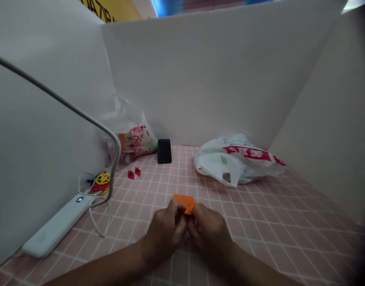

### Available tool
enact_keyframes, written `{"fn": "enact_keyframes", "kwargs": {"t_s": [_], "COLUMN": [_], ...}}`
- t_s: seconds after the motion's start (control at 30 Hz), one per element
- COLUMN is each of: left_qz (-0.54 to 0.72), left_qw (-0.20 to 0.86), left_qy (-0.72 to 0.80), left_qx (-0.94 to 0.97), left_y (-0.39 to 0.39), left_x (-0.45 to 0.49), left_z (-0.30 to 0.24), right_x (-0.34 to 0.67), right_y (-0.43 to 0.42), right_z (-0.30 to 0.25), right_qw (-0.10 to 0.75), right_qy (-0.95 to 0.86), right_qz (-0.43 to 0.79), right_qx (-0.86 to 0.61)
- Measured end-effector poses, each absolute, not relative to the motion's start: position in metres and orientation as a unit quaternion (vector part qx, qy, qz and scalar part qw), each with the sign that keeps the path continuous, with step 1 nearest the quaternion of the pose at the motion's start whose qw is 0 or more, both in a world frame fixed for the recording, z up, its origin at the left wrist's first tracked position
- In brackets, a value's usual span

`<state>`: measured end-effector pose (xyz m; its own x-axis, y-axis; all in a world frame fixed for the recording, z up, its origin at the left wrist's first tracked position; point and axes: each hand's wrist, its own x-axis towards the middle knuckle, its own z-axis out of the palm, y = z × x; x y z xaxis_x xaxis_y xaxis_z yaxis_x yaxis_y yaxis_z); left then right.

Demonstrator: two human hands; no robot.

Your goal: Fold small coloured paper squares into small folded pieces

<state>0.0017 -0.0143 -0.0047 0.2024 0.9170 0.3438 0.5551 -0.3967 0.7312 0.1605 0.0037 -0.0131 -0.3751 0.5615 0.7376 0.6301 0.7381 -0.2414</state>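
Between my two hands is a small piece of orange paper [183,198], with a fold or flap visible near its lower right part. My left hand [167,228] pinches its lower left edge between thumb and fingers. On the other side, my right hand [210,228] grips the lower right edge, its fingertips close to those of the left. The paper's lower part is hidden behind my fingers. Farther off to the left, two small red folded pieces [131,174] lie on the pink checked tablecloth [176,178].
A white power strip [59,224] with cables lies left, beside yellow and red cut-out shapes [102,179]. A thick grey cable [66,104] arches across the left. Behind stand a clear plastic bag [131,139], a black phone [164,151] and a white plastic bag [236,163]. White panels [200,79] enclose the table.
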Motion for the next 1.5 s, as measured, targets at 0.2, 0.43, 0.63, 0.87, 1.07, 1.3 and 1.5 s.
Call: {"fn": "enact_keyframes", "kwargs": {"t_s": [0.2,0.43,0.63,0.87,1.07,1.3,1.5], "left_qz": [0.395,0.417,0.456,0.474,0.447,0.455,0.459], "left_qw": [0.139,0.177,0.133,0.27,0.561,0.588,0.555], "left_qy": [0.481,0.474,0.423,0.394,0.428,0.424,0.437], "left_qx": [0.77,0.755,0.772,0.74,0.55,0.517,0.539], "left_y": [-0.016,-0.02,-0.018,-0.016,-0.009,-0.009,-0.01], "left_x": [-0.001,-0.002,-0.002,-0.006,-0.003,0.0,0.0], "left_z": [-0.009,-0.004,-0.008,0.004,0.015,0.012,0.012], "right_x": [0.16,0.16,0.16,0.172,0.177,0.178,0.172], "right_y": [0.002,-0.001,-0.002,0.011,0.014,0.013,0.011], "right_z": [-0.014,-0.017,-0.015,-0.016,-0.006,-0.014,-0.018], "right_qw": [0.458,0.478,0.505,0.503,0.44,0.431,0.471], "right_qy": [-0.8,-0.785,-0.773,-0.819,-0.877,-0.882,-0.847], "right_qz": [0.038,0.0,-0.017,-0.066,-0.127,-0.104,-0.066], "right_qx": [-0.385,-0.395,-0.384,-0.267,-0.147,-0.162,-0.238]}}
